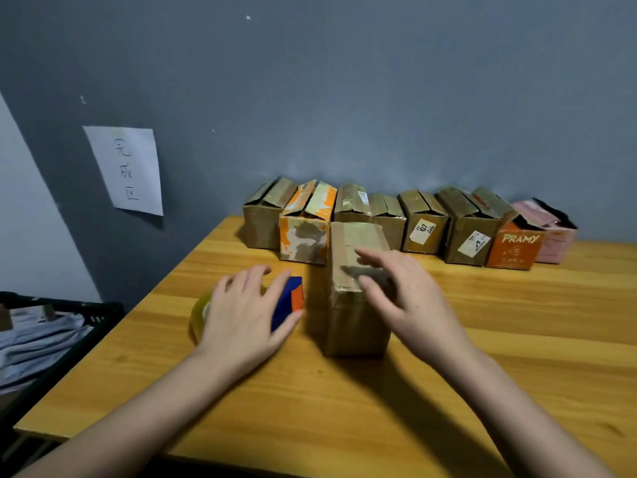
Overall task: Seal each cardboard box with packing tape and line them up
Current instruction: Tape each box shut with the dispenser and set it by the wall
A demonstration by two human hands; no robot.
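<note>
A brown cardboard box (pixel 355 322) stands in the middle of the wooden table (pixel 379 408), its top flaps closed under shiny clear tape. My right hand (pixel 403 298) lies over the box's top and right side with fingers spread and nearly straight. To the box's left, my left hand (pixel 241 319) rests on a tape dispenser (pixel 291 301) with a blue and orange body, fingers draped over it. A roll of clear tape (pixel 201 315) shows at the dispenser's left end. Several more boxes (pixel 424 225) stand in a row along the back wall, their flaps partly open.
The row includes an orange and white box (pixel 303 232), an orange "PRAMY" box (pixel 515 248) and a pink box (pixel 555 239). A paper sign (pixel 127 170) with handwriting hangs on the grey wall. A dark basket (pixel 51 339) with cloth sits off the table's left edge.
</note>
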